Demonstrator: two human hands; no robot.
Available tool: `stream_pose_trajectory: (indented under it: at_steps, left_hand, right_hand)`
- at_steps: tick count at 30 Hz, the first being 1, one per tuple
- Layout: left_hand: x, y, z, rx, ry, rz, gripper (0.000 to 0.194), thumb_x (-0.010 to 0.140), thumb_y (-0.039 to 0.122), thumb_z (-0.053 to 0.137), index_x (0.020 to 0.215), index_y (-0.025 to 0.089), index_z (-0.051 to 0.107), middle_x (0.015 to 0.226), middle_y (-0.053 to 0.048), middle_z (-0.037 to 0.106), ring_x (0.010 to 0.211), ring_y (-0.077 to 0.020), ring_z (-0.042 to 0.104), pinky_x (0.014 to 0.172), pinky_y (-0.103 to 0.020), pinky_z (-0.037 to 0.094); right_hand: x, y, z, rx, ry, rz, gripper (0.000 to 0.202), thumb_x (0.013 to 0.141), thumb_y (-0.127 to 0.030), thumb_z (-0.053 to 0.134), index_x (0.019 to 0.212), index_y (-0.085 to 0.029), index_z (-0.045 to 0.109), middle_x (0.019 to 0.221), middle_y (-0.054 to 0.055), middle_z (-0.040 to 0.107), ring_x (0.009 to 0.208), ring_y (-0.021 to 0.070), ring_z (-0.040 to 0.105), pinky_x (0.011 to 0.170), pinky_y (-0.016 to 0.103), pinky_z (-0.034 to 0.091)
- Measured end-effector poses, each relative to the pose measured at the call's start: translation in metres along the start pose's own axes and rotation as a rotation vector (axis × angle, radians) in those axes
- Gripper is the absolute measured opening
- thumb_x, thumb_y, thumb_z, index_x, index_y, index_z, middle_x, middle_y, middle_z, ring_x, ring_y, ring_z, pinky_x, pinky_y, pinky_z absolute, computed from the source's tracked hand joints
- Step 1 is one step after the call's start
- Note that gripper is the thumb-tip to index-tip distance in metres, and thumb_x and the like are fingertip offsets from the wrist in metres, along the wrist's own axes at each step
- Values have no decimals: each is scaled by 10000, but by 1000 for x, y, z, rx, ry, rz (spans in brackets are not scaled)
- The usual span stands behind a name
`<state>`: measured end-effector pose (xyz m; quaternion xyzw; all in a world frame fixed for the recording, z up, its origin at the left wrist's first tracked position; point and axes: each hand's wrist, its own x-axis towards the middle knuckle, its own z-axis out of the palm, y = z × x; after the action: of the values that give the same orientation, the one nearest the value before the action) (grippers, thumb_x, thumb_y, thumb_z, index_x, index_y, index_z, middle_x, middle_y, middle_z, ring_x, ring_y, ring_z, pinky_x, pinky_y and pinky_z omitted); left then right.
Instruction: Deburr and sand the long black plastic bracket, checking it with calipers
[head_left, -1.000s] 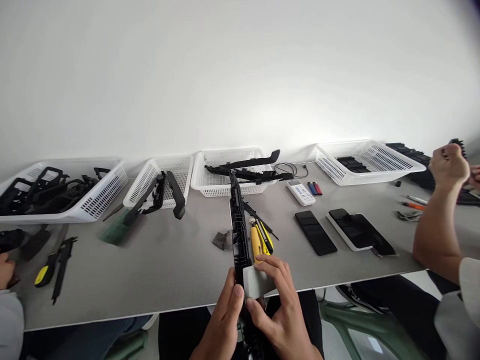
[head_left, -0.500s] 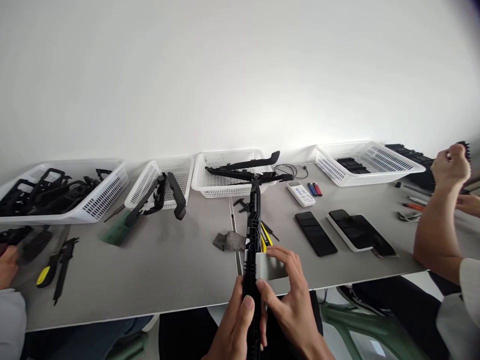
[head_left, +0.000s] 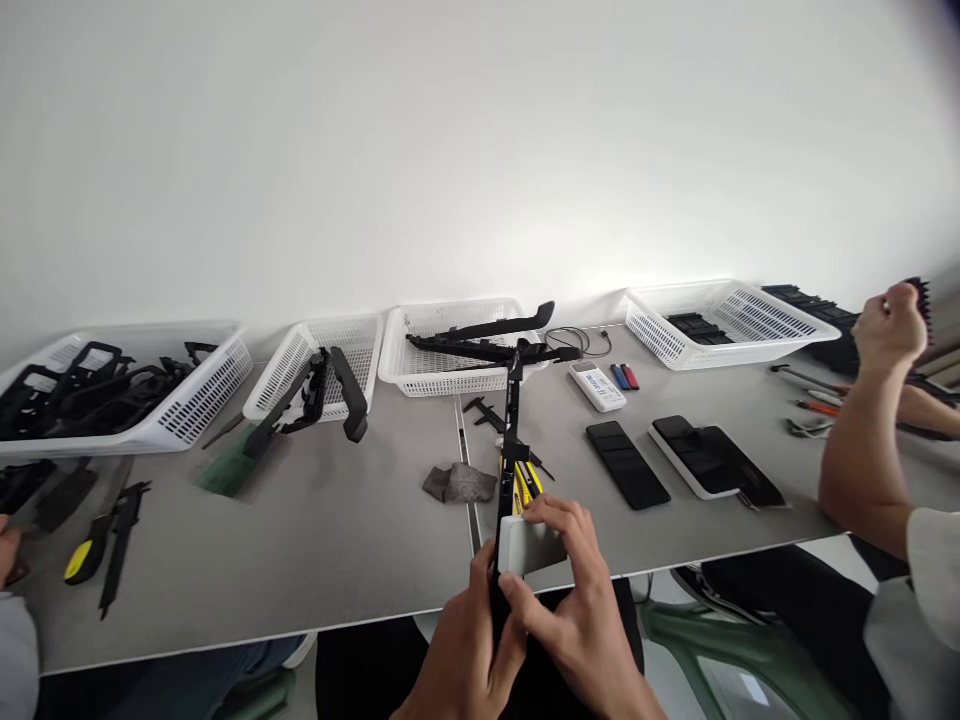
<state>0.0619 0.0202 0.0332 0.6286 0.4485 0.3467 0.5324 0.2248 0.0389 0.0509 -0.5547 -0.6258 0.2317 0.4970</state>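
Observation:
My left hand (head_left: 469,635) is closed around the lower end of a long, narrow black plastic trim strip (head_left: 511,420). The strip points away from me over the table edge, and a small tab juts from its side. Between the thumb and fingers of my right hand (head_left: 574,610) is a flat grey-white block (head_left: 521,545), pressed up against the strip's right side. Behind the strip, partly covered, lie a yellow utility knife (head_left: 529,482) and a small black caliper (head_left: 486,412). A crumpled grey cloth-like piece (head_left: 461,483) lies left of it.
White baskets hold black plastic parts: one far left (head_left: 210,400), one left of centre (head_left: 259,395), one central (head_left: 420,383) and one right (head_left: 675,352). Phones (head_left: 628,465) and a white device (head_left: 598,387) lie on the right. A co-worker's arm (head_left: 870,450) is at far right; another person's hand (head_left: 7,550) is far left.
The black strip has turned about its length, so a narrower side and its tab now show. The grey-white block has shifted slightly left and tilted. The co-worker's hand moved a little.

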Motion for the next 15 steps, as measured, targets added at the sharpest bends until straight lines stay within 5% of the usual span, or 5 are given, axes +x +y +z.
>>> stream_pose_trajectory:
  at_steps: [7, 10, 15]
  left_hand:
    - [9, 1, -8, 135, 17, 4, 570, 1083, 434, 513, 1609, 237, 413, 1346, -190, 742, 1114, -353, 766, 909, -439, 580]
    - [4, 5, -7, 85, 32, -34, 570, 1074, 464, 535, 1594, 246, 455, 1353, -183, 730, 1155, -340, 738, 985, -448, 555]
    - [-7, 6, -1, -225, 11, -140, 640, 1070, 640, 435, 1552, 221, 478, 938, -74, 698, 747, -210, 642, 746, -347, 561]
  right_hand:
    - [-1, 2, 7, 1, -8, 2, 317, 909, -302, 716, 1212, -287, 622, 1244, 85, 633, 1205, 326, 588, 1010, 485, 514]
    - [1, 7, 8, 118, -26, 22, 341, 912, -294, 681, 1243, -279, 601, 1254, 87, 634, 1230, 318, 606, 1022, 463, 522]
    - [5, 21, 16, 310, -69, 51, 337, 938, -366, 653, 1253, -279, 570, 1345, 92, 627, 1331, 319, 595, 1093, 475, 504]
